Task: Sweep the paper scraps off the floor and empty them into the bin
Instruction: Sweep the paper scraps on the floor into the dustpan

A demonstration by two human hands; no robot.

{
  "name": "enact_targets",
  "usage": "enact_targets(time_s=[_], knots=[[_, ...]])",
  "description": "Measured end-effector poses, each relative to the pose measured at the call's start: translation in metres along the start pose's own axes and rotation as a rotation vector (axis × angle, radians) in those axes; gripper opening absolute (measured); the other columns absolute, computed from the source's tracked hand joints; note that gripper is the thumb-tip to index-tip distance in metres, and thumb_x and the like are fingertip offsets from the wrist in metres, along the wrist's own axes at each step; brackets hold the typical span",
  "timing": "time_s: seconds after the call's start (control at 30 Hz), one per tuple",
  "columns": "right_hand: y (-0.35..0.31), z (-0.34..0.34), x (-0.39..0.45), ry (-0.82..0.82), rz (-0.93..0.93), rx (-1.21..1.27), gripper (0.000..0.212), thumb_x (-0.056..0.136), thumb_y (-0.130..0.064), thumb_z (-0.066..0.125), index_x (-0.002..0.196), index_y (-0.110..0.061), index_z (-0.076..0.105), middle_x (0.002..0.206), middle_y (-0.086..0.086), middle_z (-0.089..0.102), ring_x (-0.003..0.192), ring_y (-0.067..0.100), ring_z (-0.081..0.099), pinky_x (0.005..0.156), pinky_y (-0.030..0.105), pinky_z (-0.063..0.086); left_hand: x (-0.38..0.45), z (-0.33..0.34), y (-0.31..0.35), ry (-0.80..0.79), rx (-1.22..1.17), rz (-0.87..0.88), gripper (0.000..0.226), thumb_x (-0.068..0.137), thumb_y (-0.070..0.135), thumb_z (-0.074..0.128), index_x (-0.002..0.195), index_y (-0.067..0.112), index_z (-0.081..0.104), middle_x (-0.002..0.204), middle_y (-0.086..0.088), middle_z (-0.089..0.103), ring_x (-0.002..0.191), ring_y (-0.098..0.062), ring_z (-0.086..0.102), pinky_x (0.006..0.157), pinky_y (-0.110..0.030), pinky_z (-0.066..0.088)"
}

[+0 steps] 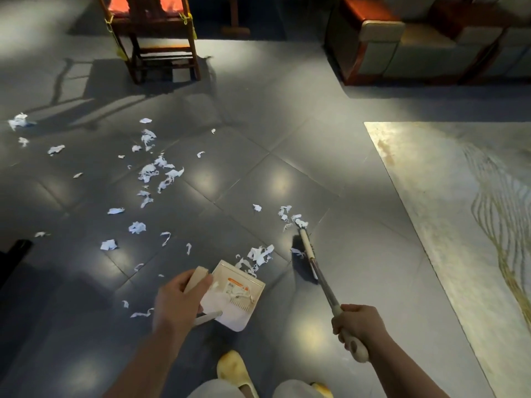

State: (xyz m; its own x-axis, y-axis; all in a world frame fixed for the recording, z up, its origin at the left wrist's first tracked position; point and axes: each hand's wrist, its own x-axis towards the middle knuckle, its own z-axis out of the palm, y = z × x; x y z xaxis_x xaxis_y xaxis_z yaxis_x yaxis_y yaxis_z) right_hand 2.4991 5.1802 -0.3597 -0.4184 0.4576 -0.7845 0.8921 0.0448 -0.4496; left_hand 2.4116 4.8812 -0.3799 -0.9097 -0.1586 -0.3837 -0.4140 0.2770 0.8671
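Dustpan (232,300) sits at centre — broom (309,257) at three o'clock, paper scraps (149,173) toward ten, rug (459,225) beyond the broom.

Using the wooden chair (155,38) at the top as the anchor: it's dark wood with an orange-red seat cushion (149,2) and yellow ties (115,33) dangling off its left side. Well off to the chair's right there's a sofa (416,44) with pale cushions and a reddish wood frame. Below that, far right of the chair, a pale rug (448,214) with gold wavy lines. Way below the chair, yellow slippers (234,372) on grey tile floor (258,124).
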Motion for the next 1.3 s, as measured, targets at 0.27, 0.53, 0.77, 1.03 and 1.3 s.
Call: enact_targets(time_s=[0.27, 0.53, 0.77, 1.03, 1.3], knots=[[-0.024, 0.020, 0.008, -0.168, 0.093, 0.107, 0.014, 0.082, 0.006, 0.061, 0.077, -0.006, 0.062, 0.050, 0.007, 0.058, 0.036, 0.013, 0.048, 0.035, 0.015, 0.036, 0.020, -0.033, -0.011, 0.046, 0.043, 0.009, 0.018, 0.090, 0.027, 0.069, 0.075, 0.019, 0.068, 0.054, 0.009, 0.058, 0.058, -0.019, 0.055, 0.048, -0.028, 0.044], [-0.035, 0.031, 0.010, -0.057, -0.033, -0.147, 0.047, 0.062, 0.010, 0.062, 0.099, -0.021, 0.064, 0.058, 0.014, 0.067, 0.041, 0.022, 0.054, 0.040, 0.023, 0.043, 0.023, -0.017, -0.014, 0.104, 0.098, -0.073, 0.026, 0.091, 0.039, 0.064, 0.074, 0.022, 0.072, 0.065, 0.009, 0.068, 0.067, -0.018, 0.067, 0.066, -0.040, 0.056], [-0.071, 0.043, 0.052, -0.188, -0.118, -0.504, 0.013, 0.053, -0.013, 0.067, 0.065, -0.009, 0.073, 0.072, 0.011, 0.072, 0.071, 0.026, 0.071, 0.065, 0.038, 0.061, 0.019, 0.017, -0.008, 0.166, 0.147, -0.153, 0.027, 0.093, 0.044, 0.060, 0.086, 0.019, 0.069, 0.084, 0.000, 0.068, 0.081, -0.018, 0.065, 0.077, -0.044, 0.056], [-0.124, -0.056, 0.101, -0.390, 0.018, -0.029, 0.027, 0.068, 0.011, 0.066, 0.095, 0.003, 0.067, 0.075, 0.016, 0.059, 0.042, 0.012, 0.051, 0.033, 0.016, 0.035, 0.012, 0.046, 0.014, 0.368, 0.113, -0.247, 0.034, 0.074, 0.057, 0.051, 0.058, 0.028, 0.058, 0.055, 0.000, 0.049, 0.058, -0.021, 0.048, 0.059, -0.031, 0.036], [-0.173, -0.116, 0.161, -0.114, -0.163, -0.303, 0.026, 0.064, 0.010, 0.069, 0.078, -0.012, 0.070, 0.067, 0.019, 0.064, 0.048, 0.024, 0.054, 0.041, 0.023, 0.042, 0.023, 0.089, 0.030, 0.505, 0.108, -0.256, 0.037, 0.081, 0.047, 0.057, 0.058, 0.019, 0.060, 0.055, -0.006, 0.057, 0.058, -0.028, 0.054, 0.059, -0.035, 0.045]])
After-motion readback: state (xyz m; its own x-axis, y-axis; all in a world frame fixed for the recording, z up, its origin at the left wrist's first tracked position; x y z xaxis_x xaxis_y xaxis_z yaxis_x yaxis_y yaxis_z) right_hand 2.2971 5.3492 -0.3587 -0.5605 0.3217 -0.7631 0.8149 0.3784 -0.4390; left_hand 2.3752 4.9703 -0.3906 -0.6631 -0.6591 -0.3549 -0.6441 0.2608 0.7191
